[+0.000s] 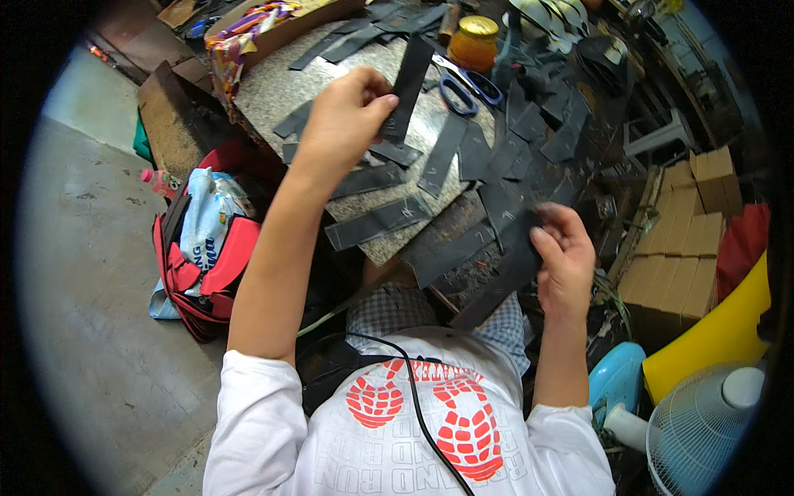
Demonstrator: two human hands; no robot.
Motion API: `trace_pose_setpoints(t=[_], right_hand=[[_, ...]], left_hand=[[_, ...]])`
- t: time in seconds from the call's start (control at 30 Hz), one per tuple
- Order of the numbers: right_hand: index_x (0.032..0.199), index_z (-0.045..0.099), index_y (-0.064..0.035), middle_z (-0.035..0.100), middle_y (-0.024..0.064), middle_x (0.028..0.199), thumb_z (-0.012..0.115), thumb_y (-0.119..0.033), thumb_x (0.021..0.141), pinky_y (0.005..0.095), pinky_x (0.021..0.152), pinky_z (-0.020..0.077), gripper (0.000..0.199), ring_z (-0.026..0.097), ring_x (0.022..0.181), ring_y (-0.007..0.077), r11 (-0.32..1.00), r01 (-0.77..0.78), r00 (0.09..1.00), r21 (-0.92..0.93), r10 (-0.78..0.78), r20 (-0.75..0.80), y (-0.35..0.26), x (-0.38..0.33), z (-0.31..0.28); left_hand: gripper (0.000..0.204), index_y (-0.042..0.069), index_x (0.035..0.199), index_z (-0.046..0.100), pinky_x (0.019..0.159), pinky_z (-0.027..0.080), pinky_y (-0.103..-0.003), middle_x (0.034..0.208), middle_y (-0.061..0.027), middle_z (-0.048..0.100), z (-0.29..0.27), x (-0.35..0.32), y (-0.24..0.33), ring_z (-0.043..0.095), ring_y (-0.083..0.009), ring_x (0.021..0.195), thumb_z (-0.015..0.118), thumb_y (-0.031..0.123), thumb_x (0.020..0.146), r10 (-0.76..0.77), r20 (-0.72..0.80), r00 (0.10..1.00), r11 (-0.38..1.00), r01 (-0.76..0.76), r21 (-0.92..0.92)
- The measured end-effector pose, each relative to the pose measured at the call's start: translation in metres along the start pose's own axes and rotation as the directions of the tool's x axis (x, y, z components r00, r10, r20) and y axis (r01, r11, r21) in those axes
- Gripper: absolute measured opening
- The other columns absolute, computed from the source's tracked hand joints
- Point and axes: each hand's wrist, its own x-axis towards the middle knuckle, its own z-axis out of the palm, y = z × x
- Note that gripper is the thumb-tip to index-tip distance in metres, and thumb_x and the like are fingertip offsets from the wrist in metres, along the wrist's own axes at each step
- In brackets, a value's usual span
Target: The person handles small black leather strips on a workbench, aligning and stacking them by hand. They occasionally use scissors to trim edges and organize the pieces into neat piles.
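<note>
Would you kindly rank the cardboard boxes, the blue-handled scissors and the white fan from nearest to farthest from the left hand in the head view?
1. Blue-handled scissors: on the table, just right of the left hand.
2. Cardboard boxes: stacked well off to the right.
3. White fan: at the lower right, below the boxes in the picture.

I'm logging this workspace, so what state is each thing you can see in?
Left hand: closed on a black strip
Right hand: pinching a second strip
Loose strips: scattered, mostly on the table
Scissors: lying unheld
Jar: upright, lid on
Brown cartons: stacked
Fan: running or not, cannot tell
</note>
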Motion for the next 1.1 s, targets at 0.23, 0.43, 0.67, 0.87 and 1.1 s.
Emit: trace_pose_setpoints(t=[0.23, 0.43, 0.67, 0.87, 1.1], right_hand=[[0.134, 0.054, -0.0044, 0.063, -0.0040, 0.091, 0.067, -0.001, 0.091, 0.0145, 0.061, 0.0426, 0.045, 0.057, 0.075, 0.0011, 0.994, -0.096, 0.994, -0.045, 0.098, 0.045, 0.010, 0.017, 0.005], [0.134, 0.055, -0.0049, 0.064, -0.0024, 0.095, 0.068, 0.001, 0.089, 0.0163, 0.065, 0.0445, 0.047, 0.058, 0.078, 0.0024, 0.993, -0.040, 0.998, -0.109, 0.045, 0.050, 0.008, 0.022, 0.000], [0.135, 0.056, -0.0033, 0.065, 0.0053, 0.111, 0.070, -0.001, 0.088, 0.0228, 0.077, 0.0498, 0.049, 0.061, 0.095, 0.0106, 0.934, 0.119, 0.993, -0.337, -0.108, 0.051, 0.018, 0.032, -0.007], [0.130, 0.062, -0.0062, 0.059, 0.0117, 0.133, 0.075, -0.019, 0.087, 0.0300, 0.086, 0.0505, 0.047, 0.057, 0.120, 0.0226, 0.508, 0.531, 0.825, -0.678, -0.492, 0.278, -0.001, 0.033, 0.005], [0.118, 0.065, 0.0028, 0.070, 0.0060, 0.100, 0.072, -0.002, 0.085, 0.0239, 0.081, 0.0523, 0.034, 0.065, 0.091, 0.0112, 0.950, 0.081, 0.863, -0.300, 0.084, 0.499, -0.029, 0.043, 0.023]], left_hand=[[0.065, -0.003, 0.145, 0.032, 0.061, 0.060, -0.027, 0.097, -0.0077, 0.058, 0.016, -0.079, 0.006, 0.059, -0.0101, 0.080, 0.060, -0.008, 0.086, -0.002, 0.221, 0.975, 0.841, 0.121, -0.528], [0.081, 0.002, 0.154, 0.025, 0.066, 0.056, -0.024, 0.112, -0.0125, 0.056, 0.018, -0.103, -0.001, 0.055, -0.0076, 0.079, 0.061, -0.010, 0.082, 0.004, 0.246, 0.969, 0.791, 0.148, -0.594], [0.086, 0.006, 0.156, 0.025, 0.068, 0.050, -0.022, 0.117, -0.0137, 0.056, 0.017, -0.111, -0.005, 0.051, -0.0062, 0.079, 0.060, -0.012, 0.079, -0.020, 0.276, 0.961, 0.774, 0.190, -0.604], [0.084, 0.007, 0.155, 0.028, 0.075, 0.047, -0.021, 0.114, -0.0101, 0.059, 0.016, -0.120, -0.001, 0.053, -0.0067, 0.083, 0.055, -0.013, 0.078, 0.012, 0.347, 0.938, 0.770, 0.213, -0.602], [0.074, 0.003, 0.152, 0.033, 0.075, 0.047, -0.020, 0.102, -0.0085, 0.065, 0.020, -0.127, 0.006, 0.060, -0.0084, 0.089, 0.055, -0.010, 0.082, 0.060, 0.436, 0.898, 0.775, 0.233, -0.587]])
